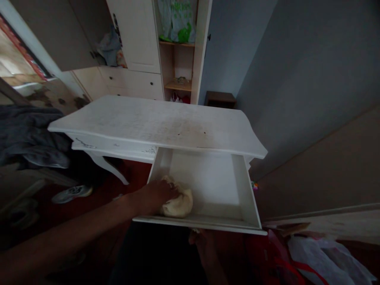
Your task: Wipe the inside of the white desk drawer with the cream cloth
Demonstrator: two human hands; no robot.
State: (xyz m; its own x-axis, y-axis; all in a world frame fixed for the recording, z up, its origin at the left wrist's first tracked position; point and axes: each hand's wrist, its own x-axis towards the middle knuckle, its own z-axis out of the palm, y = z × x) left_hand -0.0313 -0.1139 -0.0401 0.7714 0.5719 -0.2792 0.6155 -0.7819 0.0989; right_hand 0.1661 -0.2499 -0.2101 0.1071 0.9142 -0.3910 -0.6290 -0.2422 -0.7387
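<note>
A white table (133,118) with dark smudges on its top has one drawer (208,174) pulled out towards me. Inside the drawer, at its near left corner, my left hand (162,194) is closed on a cream cloth (181,204), which is bunched against the drawer floor. My right hand (202,239) is below the drawer's front panel, its fingers curled near the knob on the outer face. Shadow hides exactly how those fingers grip.
Dark clothing (32,130) lies at the left, above a grey shoe (73,194) on the red floor. Behind the table stands a white wardrobe (142,43) with open shelves. A red bag (267,257) and a white plastic bag (329,257) lie at the lower right.
</note>
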